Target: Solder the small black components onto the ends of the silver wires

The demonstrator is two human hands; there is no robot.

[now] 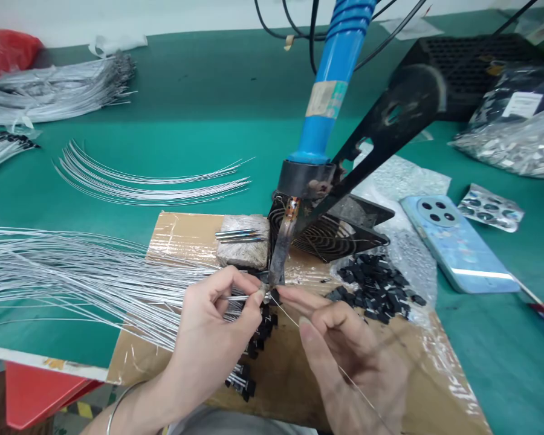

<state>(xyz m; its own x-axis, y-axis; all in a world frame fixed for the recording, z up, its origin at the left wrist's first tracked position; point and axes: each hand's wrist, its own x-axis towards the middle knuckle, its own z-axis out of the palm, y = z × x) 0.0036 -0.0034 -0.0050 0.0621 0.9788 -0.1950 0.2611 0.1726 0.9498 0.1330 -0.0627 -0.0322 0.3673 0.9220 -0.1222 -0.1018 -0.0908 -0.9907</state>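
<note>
My left hand (217, 338) is closed in a pinch on the end of a thin white wire (118, 284) from a fanned bundle, held right at the tip of a blue-handled soldering iron (330, 90) fixed in a black stand. My right hand (344, 356) pinches a fine strand of solder wire (344, 371) and holds its end up to the same iron tip (276, 266). Small black components (254, 356) hang along the wires under my left hand.
A taped cardboard sheet (435, 368) covers the green table. On it lie a grey sponge block (245, 244), a black fan grille (330, 235) and a pile of black parts (376, 290). A blue phone (457, 241) lies right; more wire bundles (54, 90) lie far left.
</note>
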